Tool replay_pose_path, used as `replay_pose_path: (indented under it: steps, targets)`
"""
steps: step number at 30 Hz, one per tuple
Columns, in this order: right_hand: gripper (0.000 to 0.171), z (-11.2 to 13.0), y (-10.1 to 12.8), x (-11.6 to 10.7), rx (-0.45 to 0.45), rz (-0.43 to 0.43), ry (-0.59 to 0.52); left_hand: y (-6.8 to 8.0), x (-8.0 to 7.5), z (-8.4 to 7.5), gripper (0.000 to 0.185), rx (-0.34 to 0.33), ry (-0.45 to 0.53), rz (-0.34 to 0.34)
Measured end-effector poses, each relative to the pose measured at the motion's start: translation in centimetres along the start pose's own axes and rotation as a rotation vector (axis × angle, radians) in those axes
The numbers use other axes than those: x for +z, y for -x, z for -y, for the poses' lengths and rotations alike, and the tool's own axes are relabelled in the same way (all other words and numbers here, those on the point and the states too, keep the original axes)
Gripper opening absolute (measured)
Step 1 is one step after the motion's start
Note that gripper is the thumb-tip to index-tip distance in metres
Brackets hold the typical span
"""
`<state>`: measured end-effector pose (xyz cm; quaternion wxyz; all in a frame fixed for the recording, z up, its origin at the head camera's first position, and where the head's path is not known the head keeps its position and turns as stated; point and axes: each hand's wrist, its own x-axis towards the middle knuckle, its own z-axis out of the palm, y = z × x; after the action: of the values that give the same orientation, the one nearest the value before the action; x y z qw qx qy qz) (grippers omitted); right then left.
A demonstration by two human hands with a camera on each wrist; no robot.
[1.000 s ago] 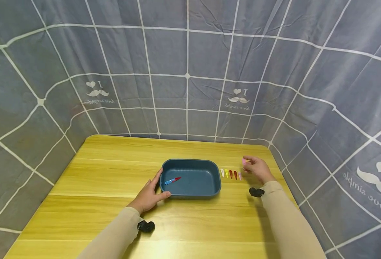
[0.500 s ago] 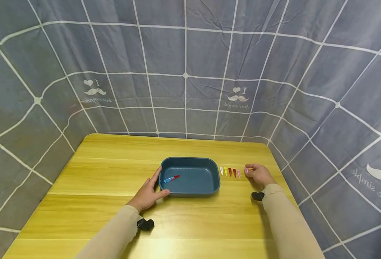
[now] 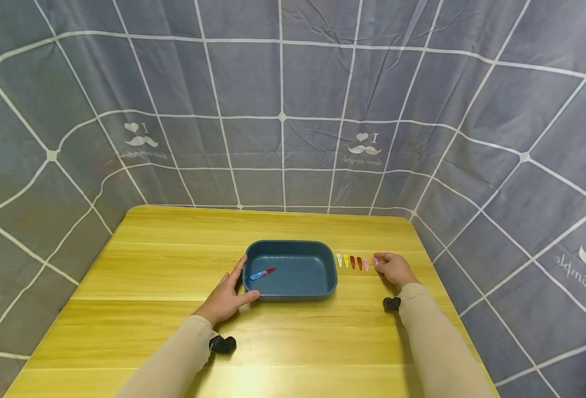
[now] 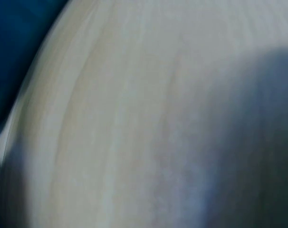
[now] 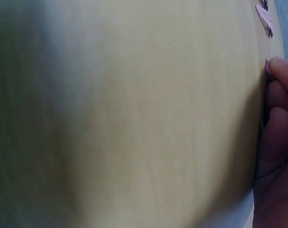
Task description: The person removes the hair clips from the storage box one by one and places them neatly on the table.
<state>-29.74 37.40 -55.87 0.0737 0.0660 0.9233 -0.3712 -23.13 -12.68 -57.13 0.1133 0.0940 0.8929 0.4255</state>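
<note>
Where right hand pinches (seemingly), pink clip shows.

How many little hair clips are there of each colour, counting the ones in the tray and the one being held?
White clip: 1
Yellow clip: 1
Red clips: 3, one in the tray
Pink clips: 2, one in the right hand
Blue clip: 1, in the tray
Total: 8

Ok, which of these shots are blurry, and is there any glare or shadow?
Head view: fairly clear, hair clips distinct, pale glare on the near tabletop, lines on the curtain bowed; left wrist: badly blurred, dark smudge at right; right wrist: soft and dim, shadow beside the fingers.
</note>
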Motion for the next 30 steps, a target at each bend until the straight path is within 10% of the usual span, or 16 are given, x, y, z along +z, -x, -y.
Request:
replay_pose_path:
  steps: [30]
  targets:
    - [0.042, -0.66, -0.31, 0.17, -0.036, 0.045, 0.043, 0.11, 0.14, -0.12, 0.102, 0.009, -0.004, 0.0]
